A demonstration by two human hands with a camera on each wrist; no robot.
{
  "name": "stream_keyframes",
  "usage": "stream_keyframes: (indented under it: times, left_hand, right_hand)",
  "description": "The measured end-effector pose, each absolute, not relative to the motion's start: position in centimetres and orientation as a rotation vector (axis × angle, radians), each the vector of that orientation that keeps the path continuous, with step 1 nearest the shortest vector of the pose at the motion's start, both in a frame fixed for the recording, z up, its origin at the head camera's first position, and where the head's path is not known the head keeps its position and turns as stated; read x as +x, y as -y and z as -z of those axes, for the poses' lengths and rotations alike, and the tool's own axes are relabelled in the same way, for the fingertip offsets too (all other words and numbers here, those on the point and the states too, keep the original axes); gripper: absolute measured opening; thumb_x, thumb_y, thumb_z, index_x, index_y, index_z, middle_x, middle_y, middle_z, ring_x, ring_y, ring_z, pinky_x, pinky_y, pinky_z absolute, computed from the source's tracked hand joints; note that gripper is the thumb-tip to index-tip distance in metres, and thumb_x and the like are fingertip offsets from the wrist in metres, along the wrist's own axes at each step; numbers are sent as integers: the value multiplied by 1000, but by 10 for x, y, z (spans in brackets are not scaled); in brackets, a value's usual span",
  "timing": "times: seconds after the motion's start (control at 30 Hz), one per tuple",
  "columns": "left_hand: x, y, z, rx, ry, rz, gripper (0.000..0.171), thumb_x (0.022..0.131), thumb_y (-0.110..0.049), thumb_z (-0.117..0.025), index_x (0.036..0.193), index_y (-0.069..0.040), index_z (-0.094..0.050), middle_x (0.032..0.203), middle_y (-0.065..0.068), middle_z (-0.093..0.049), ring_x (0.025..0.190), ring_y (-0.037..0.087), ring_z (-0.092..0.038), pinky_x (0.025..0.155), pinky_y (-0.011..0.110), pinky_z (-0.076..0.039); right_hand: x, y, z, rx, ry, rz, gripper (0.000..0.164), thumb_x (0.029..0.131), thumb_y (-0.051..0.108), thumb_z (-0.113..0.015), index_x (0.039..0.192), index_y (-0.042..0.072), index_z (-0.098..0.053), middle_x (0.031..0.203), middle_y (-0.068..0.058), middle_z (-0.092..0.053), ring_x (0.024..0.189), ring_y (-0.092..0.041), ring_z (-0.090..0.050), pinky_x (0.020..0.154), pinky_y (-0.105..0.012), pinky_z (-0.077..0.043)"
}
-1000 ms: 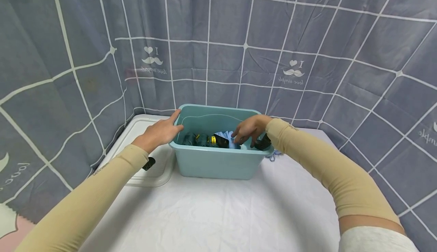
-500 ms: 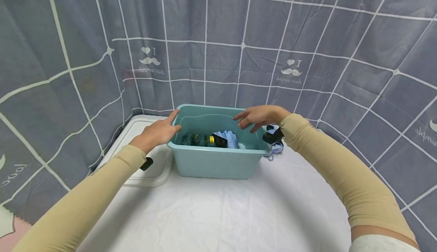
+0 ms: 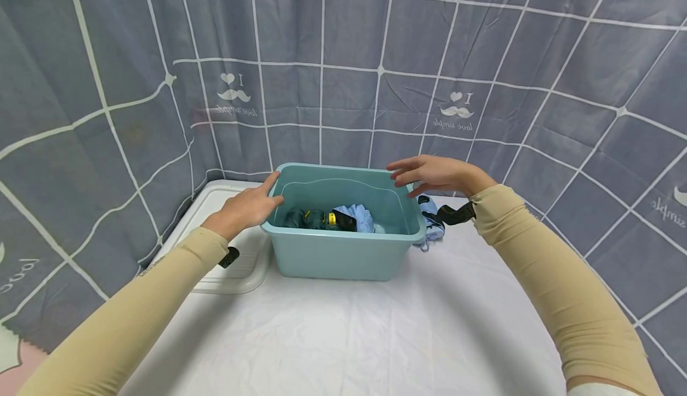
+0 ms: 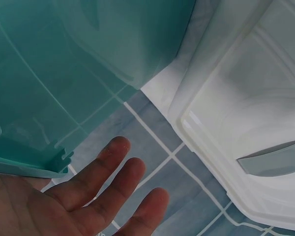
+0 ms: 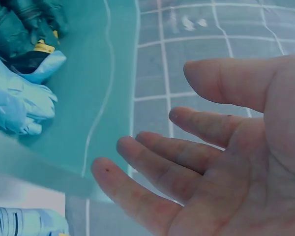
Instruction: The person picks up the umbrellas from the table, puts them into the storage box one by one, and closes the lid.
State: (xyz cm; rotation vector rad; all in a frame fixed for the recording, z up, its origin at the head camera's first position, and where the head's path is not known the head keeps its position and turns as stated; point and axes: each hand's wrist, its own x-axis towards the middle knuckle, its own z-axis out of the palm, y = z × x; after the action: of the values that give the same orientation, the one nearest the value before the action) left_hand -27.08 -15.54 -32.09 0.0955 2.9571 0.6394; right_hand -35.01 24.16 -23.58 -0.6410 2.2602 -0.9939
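My left hand [image 3: 244, 210] rests at the left end of a teal plastic bin [image 3: 333, 256]; its thumb lies over the rim. In the left wrist view its other visible fingers extend loosely outside the bin wall. My right hand [image 3: 435, 172] hovers over the bin's far right corner, holding nothing, fingers spread and relaxed. Inside the bin lie dark green bundled items [image 3: 305, 219] with yellow tags and a light blue pleated bundle [image 3: 361, 217] with a black part, looking like folded umbrellas. Another light blue bundle [image 3: 432, 226] lies outside, right of the bin.
A white lid [image 3: 252, 259] lies on the table left of the bin, partly behind my left arm. White cloth [image 3: 343, 336] covers the table. Grey curtain with white grid lines [image 3: 343, 104] hangs close behind and at both sides.
My right hand has come up out of the bin and moved right and back, leaving the light blue bundle inside. The left hand has stayed at the rim.
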Motion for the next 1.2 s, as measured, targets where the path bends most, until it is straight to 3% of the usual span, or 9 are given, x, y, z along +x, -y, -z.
stream_keyframes:
  times: [0.4,0.7,0.93,1.2]
  left_hand:
    - [-270,154,320,96,-2956,-651,75,102,-48,-33,163,-30,7,156,25,-40,134,47,-49,93,65,-44]
    - [-269,153,320,94,-2958,-648,75,102,-48,-33,163,-30,7,156,25,-40,133,47,-49,93,66,-44]
    - [-269,154,320,91,-2959,-649,75,102,-48,-33,163,-30,7,156,26,-40,133,48,-49,97,68,-41]
    - [-269,153,320,93,-2957,-643,74,102,-47,-32,163,-30,8,156,25,-41,132,48,-50,95,67,-42]
  right_hand:
    - [-357,-284,242,-598,-2320,1227,57,107,16,-47,160,9,-27,162,-19,-30,148,-40,-32,111,-52,-42]
    - [-368,-310,266,-456,-2314,1416,61,107,20,-50,161,10,-25,163,-18,-30,147,-38,-34,111,-51,-42]
    - [-383,-327,292,-372,-2328,1485,63,107,25,-51,161,10,-24,163,-19,-29,145,-37,-37,104,-44,-50]
    - [-393,-341,322,-270,-2283,1558,67,107,26,-51,163,10,-19,167,-17,-19,149,-40,-30,113,-57,-37]
